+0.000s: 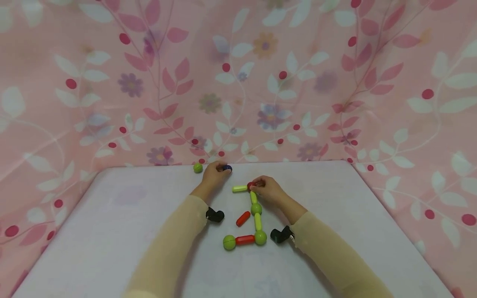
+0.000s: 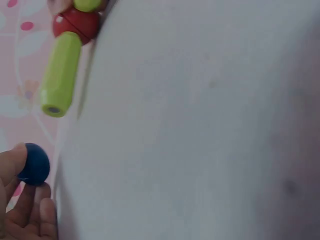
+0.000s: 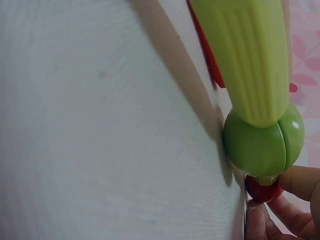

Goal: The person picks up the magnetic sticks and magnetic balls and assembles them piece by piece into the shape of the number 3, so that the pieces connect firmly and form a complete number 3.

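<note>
My left hand (image 1: 215, 175) pinches a dark blue ball (image 2: 36, 164) between thumb and fingers near the table's far edge. The right hand (image 1: 269, 189) holds a red ball (image 1: 251, 186) at the far corner of a chain of balls and rods. From that red ball a yellow-green rod (image 1: 239, 188) points left towards the left hand, its free end showing a small metal dot. Another yellow-green rod (image 1: 254, 197) runs from it to a green ball (image 1: 256, 208). Nearer, a third yellow-green rod (image 1: 258, 222), a green ball (image 1: 260, 237), a red rod (image 1: 244, 240) and a green ball (image 1: 229, 242) continue the chain.
A loose red rod (image 1: 243, 218) lies inside the bend of the chain. One more green ball (image 1: 198, 167) sits left of the left hand by the far edge of the white table (image 1: 123, 231). A pink floral cloth (image 1: 238, 103) hangs behind the table.
</note>
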A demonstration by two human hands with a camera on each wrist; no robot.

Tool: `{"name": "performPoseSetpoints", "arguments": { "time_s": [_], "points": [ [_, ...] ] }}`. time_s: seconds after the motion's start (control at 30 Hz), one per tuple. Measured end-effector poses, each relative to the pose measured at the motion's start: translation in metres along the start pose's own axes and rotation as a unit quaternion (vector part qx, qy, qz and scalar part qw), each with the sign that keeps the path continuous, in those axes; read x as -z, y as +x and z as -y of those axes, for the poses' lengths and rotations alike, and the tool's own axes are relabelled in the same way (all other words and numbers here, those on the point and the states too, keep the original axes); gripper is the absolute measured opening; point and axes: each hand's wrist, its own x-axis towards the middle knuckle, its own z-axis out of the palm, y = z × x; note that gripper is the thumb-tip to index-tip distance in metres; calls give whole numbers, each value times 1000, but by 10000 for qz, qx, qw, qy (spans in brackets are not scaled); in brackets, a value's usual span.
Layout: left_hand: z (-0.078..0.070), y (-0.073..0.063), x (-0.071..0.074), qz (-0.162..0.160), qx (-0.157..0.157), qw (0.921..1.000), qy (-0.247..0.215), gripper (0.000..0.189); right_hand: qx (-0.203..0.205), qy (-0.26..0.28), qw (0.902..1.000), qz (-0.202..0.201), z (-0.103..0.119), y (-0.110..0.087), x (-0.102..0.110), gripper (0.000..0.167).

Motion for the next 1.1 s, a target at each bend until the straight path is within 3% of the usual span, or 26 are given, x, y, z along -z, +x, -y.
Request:
{"name": "performPoseSetpoints", "arguments": {
  "time_s": [0.3, 0.57, 1.1],
  "points": [
    [4, -18, 22, 649, 391, 9968, 259, 37, 31, -20, 10000, 5, 2, -3, 1, 34],
    [5, -39, 33, 1212, 103, 9905, 645, 34, 75, -68, 9999, 51, 4, -4, 1, 35],
    [10, -52, 27, 1285, 7, 9907, 448, 32, 91, -129, 9999, 49, 5, -3, 2, 35]
  ]
}}
